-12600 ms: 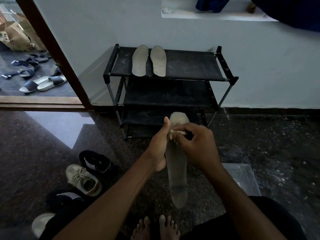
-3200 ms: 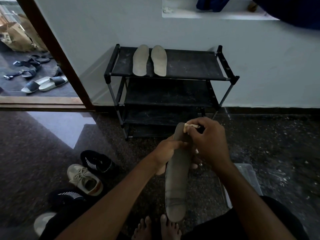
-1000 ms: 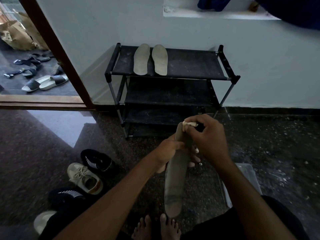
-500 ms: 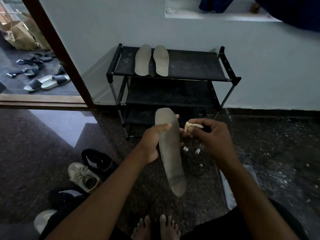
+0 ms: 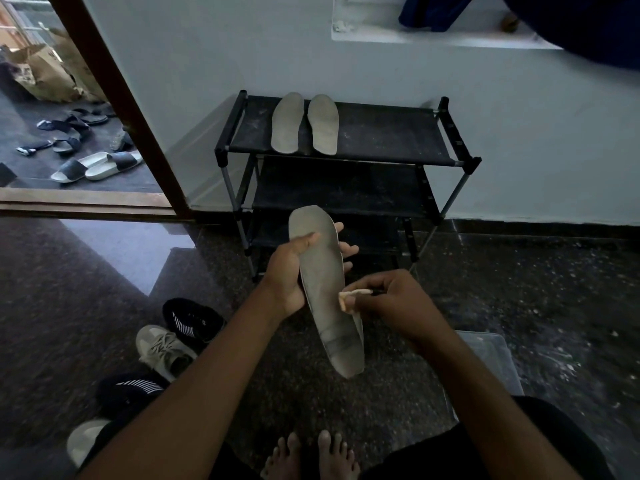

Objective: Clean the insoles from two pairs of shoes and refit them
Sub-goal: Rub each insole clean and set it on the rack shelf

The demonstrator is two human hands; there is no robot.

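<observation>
Insole [image 5: 323,292] hangs upright-tilted above the person's bare feet [image 5: 311,455], its narrow end low and its broad end toward the rack. The left hand [image 5: 285,275] grips its left edge, thumb across the face and fingers wrapped behind, tips showing past the right edge. The right hand [image 5: 398,303] pinches a small pale wad [image 5: 347,299] against the right edge, about midway down; cloth or brush, I cannot tell.

A clear tub [image 5: 495,362] lies just right of the right forearm. A beige sneaker [image 5: 162,351] and a black sneaker [image 5: 194,320] sit touching at the left. Dark floor [image 5: 519,289] lies open to the right. Beyond stands the shoe rack [image 5: 381,133] against the wall, with two insoles [image 5: 287,123] side by side near the left end of its top shelf.
</observation>
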